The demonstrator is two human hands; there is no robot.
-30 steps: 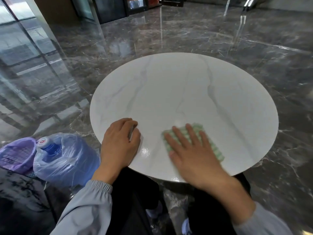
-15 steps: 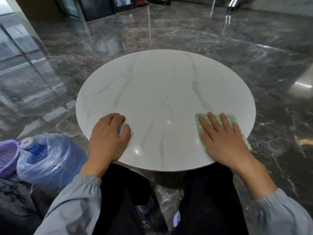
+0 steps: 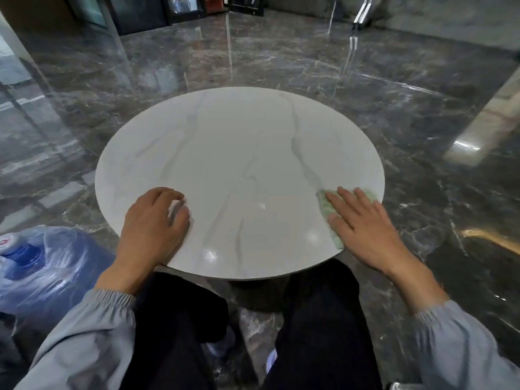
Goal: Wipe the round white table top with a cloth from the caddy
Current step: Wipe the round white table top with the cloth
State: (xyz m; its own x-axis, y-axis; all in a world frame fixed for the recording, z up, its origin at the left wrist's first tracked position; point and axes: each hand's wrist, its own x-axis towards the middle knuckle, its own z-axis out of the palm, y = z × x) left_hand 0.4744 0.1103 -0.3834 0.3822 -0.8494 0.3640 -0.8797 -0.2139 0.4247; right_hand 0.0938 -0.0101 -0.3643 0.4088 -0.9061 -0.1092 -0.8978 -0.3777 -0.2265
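Observation:
The round white marble-veined table top [image 3: 239, 164] fills the middle of the view. My right hand [image 3: 363, 229] lies flat, fingers spread, pressing a light green cloth [image 3: 326, 206] against the near right rim of the table; most of the cloth is hidden under the palm. My left hand [image 3: 153, 229] rests on the near left edge with its fingers curled loosely and nothing in it. The caddy is out of view.
A large blue water bottle [image 3: 42, 266] wrapped in clear plastic lies on the floor at the lower left. Glossy dark marble floor [image 3: 281, 57] surrounds the table. My dark-trousered legs [image 3: 318, 319] sit under the near edge. Dark cabinets [image 3: 157, 12] stand at the far wall.
My right hand has slid the green cloth from the near middle of the table rightward to its right rim. My left hand stayed on the near left edge.

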